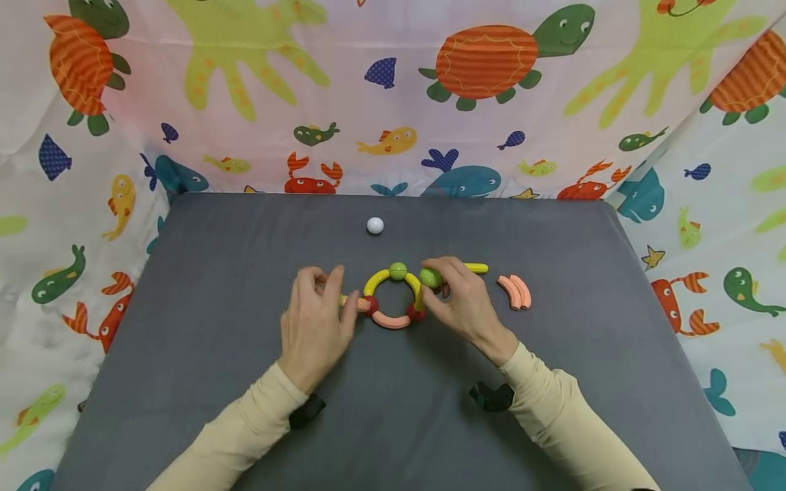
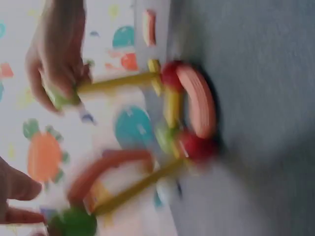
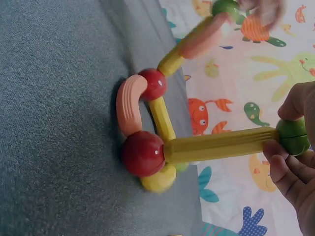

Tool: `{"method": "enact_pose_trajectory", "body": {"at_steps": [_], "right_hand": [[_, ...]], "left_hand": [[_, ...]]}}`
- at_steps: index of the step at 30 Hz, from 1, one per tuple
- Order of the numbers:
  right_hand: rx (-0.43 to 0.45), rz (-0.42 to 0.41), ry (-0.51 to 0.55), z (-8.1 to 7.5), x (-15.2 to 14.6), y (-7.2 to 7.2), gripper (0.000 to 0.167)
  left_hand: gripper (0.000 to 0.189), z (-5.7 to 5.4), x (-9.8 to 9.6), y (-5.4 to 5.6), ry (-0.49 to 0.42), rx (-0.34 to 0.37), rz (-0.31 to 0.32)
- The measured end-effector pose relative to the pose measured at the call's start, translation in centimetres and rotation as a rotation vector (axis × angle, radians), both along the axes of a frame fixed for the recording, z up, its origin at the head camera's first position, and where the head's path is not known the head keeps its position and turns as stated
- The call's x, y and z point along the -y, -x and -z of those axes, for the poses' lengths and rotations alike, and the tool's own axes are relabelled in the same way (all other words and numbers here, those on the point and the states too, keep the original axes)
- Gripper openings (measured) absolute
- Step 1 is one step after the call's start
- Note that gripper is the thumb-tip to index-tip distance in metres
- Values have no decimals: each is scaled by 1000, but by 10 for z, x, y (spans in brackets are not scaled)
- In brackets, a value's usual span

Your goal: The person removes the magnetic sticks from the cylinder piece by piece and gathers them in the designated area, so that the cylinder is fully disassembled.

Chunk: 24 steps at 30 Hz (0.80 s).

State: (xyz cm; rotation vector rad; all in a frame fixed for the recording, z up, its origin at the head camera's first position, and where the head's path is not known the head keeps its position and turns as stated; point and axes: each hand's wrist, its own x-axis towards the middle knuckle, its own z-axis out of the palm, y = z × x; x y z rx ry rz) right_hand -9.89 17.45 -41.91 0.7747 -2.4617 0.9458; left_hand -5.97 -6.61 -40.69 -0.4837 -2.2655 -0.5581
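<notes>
A ring of magnetic toy pieces lies on the table: yellow curved bars, a pink curved bar (image 1: 391,322), a green ball (image 1: 398,271) and red balls (image 3: 143,153). My right hand (image 1: 463,300) pinches another green ball (image 3: 293,137) atop a yellow bar (image 3: 221,144) rising from a red ball. At the ring's left, my left hand (image 1: 316,324) has spread fingers beside a green ball (image 2: 74,223); a fingertip seems to touch it. That ball joins a raised yellow bar (image 2: 140,187) and a blurred pink bar (image 2: 108,167).
Two pink curved bars (image 1: 514,292) lie side by side to the right of my right hand. A yellow bar (image 1: 476,268) rests behind that hand. Farther back is a white ball (image 1: 375,226). A sea-animal printed cloth (image 1: 344,82) borders the grey table (image 1: 393,409).
</notes>
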Motion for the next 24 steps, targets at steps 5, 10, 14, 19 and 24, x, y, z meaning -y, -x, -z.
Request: {"method": "enact_pose_trajectory", "body": {"at_steps": [5,10,14,19,24], "right_hand": [[18,-3,-6,-1,-3,0,33],[19,-7,7,-1,-4,0,34],[26,-14,5,-1,-4,2,34],[23,-10,-5,-1,-5,3,35],[37,-17,-2,-1,-4,4,35]], "left_hand": [[11,4,14,22,7,203,60],[4,13,14,31,-32,188,76],[5,13,30,38,3,254,-1],[15,18,56,44,83,507,-49],[35,31,75,45,206,797,-8]]}}
